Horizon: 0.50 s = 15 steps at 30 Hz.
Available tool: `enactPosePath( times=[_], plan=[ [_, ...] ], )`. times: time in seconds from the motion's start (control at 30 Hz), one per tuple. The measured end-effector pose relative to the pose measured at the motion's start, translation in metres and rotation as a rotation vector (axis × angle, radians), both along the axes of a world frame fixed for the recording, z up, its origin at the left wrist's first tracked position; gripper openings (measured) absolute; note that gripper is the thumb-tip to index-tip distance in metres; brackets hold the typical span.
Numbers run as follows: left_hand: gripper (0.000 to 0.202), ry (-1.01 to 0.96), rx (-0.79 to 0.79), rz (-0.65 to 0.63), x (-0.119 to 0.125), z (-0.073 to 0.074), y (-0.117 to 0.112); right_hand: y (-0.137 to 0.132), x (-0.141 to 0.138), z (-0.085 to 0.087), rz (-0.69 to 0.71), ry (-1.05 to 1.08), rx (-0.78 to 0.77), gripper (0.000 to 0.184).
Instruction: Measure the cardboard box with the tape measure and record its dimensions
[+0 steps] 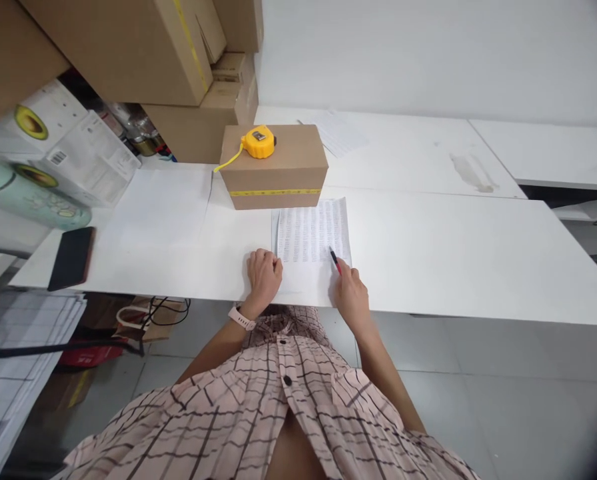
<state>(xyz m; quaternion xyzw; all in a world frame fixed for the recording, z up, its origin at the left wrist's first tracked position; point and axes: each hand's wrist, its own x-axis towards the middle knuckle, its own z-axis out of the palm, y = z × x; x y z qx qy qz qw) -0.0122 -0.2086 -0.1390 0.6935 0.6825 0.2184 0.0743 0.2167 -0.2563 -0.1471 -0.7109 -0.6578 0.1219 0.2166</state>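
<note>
My right hand [352,293] grips a pen [336,262] with a dark front and a red barrel. The pen tip points at a printed sheet [312,233] covered in small columns of text, too fine to read. By the sheet's lower left edge, my left hand [264,275] rests on the table with its fingers curled in and nothing seen in them. Just behind the sheet stands a closed cardboard box [274,175] with a yellow strip along its front. On top of it lies a yellow tape measure [259,142], its blade end sticking out to the left.
Blank white paper [158,207] covers the left of the white table [443,260]. A phone [71,259] and a mint-green bottle [31,195] are at the far left. Large cartons [133,50] are stacked behind. Another printed sheet [338,130] lies behind the box.
</note>
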Motion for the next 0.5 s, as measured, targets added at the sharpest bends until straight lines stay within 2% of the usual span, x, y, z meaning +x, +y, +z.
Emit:
enactPosePath(
  times=[0.07,0.17,0.3,0.4,0.43,0.5],
  plan=[
    [0.021,-0.037,0.008,-0.015,-0.001,0.0,-0.005,-0.001,0.009,0.005,-0.04,0.124,0.044,0.055],
    [0.023,-0.081,0.004,-0.032,-0.003,0.001,-0.013,0.001,0.02,0.012,-0.199,0.228,0.104,0.051],
    [0.023,-0.091,0.01,-0.02,-0.005,0.002,-0.021,0.017,0.023,0.026,-0.294,0.396,0.24,0.052],
    [0.021,-0.104,0.011,-0.003,-0.006,0.002,-0.023,0.053,0.01,0.048,-0.21,0.421,0.432,0.034],
    [0.021,-0.109,0.011,0.0,-0.006,0.002,-0.024,0.071,0.002,0.058,-0.14,0.387,0.497,0.032],
    [0.02,-0.123,0.016,0.001,-0.006,0.001,-0.024,0.112,-0.019,0.079,0.027,0.286,0.514,0.031]
  ],
)
